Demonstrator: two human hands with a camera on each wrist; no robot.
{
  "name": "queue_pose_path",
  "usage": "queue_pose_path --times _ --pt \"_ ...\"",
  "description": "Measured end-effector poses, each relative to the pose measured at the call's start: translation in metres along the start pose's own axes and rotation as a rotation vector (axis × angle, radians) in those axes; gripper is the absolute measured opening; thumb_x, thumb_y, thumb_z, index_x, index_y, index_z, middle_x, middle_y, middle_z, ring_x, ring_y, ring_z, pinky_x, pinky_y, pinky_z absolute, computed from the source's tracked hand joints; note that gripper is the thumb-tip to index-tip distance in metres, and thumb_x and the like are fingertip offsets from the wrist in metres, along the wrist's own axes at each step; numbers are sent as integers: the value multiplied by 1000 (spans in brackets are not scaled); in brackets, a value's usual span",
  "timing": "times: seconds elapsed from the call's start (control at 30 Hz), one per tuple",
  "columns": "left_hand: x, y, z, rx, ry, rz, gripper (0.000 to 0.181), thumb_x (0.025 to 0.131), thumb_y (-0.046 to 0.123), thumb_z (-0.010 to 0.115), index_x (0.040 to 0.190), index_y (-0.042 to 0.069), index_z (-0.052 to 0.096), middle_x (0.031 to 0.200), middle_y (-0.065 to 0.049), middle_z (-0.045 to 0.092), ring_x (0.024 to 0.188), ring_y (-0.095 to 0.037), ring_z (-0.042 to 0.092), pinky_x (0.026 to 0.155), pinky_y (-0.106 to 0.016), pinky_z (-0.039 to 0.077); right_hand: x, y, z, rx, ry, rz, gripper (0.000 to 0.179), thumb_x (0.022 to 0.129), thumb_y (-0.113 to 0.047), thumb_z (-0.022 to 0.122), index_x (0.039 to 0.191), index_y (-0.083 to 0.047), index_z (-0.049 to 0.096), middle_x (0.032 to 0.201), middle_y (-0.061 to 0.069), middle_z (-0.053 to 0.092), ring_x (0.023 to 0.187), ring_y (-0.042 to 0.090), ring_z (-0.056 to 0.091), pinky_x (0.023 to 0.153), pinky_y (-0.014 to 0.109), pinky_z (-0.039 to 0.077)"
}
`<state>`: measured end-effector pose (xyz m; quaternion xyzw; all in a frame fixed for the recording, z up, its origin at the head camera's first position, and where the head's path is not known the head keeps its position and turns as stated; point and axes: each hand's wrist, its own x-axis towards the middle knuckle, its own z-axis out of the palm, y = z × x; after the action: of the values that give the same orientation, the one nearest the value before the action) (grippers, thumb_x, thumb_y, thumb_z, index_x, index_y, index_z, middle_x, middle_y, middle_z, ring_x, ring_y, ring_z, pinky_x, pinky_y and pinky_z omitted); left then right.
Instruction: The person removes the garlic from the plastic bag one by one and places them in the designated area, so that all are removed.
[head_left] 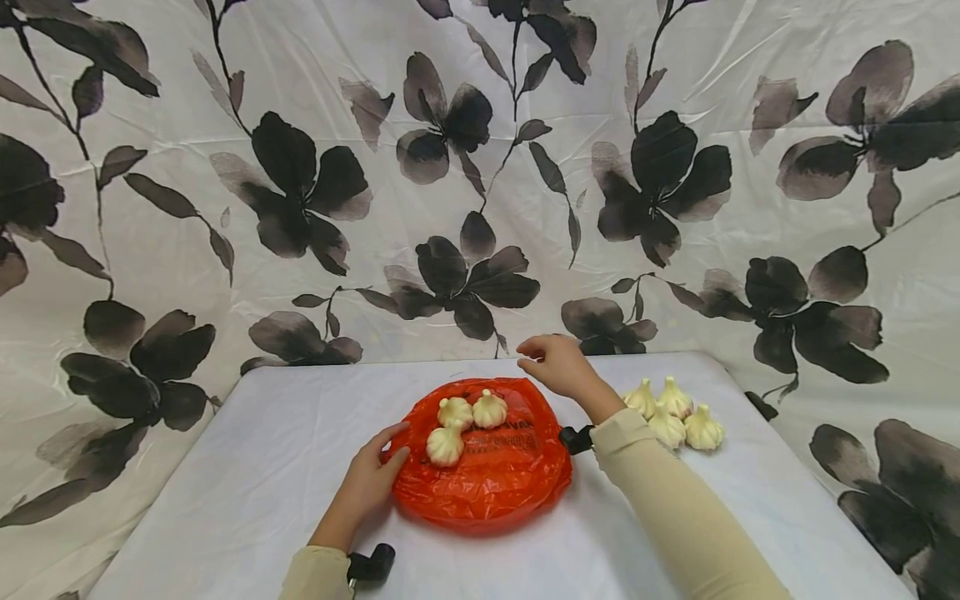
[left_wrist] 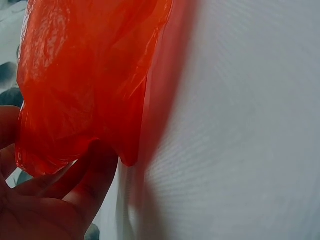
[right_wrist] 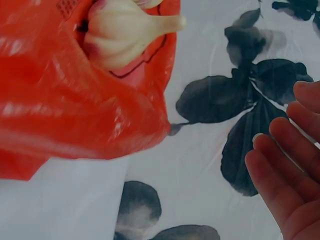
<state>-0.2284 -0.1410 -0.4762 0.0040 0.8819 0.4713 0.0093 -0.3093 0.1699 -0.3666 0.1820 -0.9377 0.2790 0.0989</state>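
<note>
A: Quick, where do we put the bag (head_left: pixel 510 483)?

B: On the table (head_left: pixel 247 492), between the hands. We have it right of the left hand (head_left: pixel 375 467) and to the near left of the right hand (head_left: pixel 558 367).

A: Long axis?

B: Roundish, so we'd log none (a touch wider than deep, if we're fussy).

A: Hand states?

B: Left grips the bag's left edge, thumb and fingers around the plastic. Right holds nothing: fingers loosely spread, in the air near the bag's far right edge, not touching it.

A: Garlic?

B: We count three garlics (head_left: pixel 446 447) on the red plastic, toward its far left (inside the mouth or on top, we can't tell). Then four garlics (head_left: pixel 666 427) bunched on the table, just beyond the right cuff (head_left: pixel 626 437), necks mostly up.

A: Which relation do we flag?

B: Those four lie right of the right forearm, the bag left of it. Right is clearly the nearer hand to them, yet its fingers point the other way, leftward. Left is well apart from them, with the bag in between.
</note>
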Motion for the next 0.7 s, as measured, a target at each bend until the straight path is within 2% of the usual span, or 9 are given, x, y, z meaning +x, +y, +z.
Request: queue_pose_path --times 0.33,0.53,0.7 --pt "-2 1 0 3 7 -4 46 99 24 54 144 24 44 151 -16 41 133 -40 46 100 -52 48 12 -5 12 56 -46 64 29 89 -26 66 113 -10 71 108 10 71 100 26 66 87 42 56" --pt "0 1 1 6 0 0 47 99 23 53 145 24 43 152 -16 40 133 -40 46 100 -51 49 15 -4 23 120 -91 148 30 88 -28 68 113 -10 71 107 9 71 100 24 66 88 42 55" --pt "1 2 1 12 2 9 47 99 23 52 145 23 43 152 -16 40 134 -40 46 100 -52 48 17 -8 31 146 -113 169 34 86 -29 70 114 -8 70 108 9 70 101 25 65 91 42 54"
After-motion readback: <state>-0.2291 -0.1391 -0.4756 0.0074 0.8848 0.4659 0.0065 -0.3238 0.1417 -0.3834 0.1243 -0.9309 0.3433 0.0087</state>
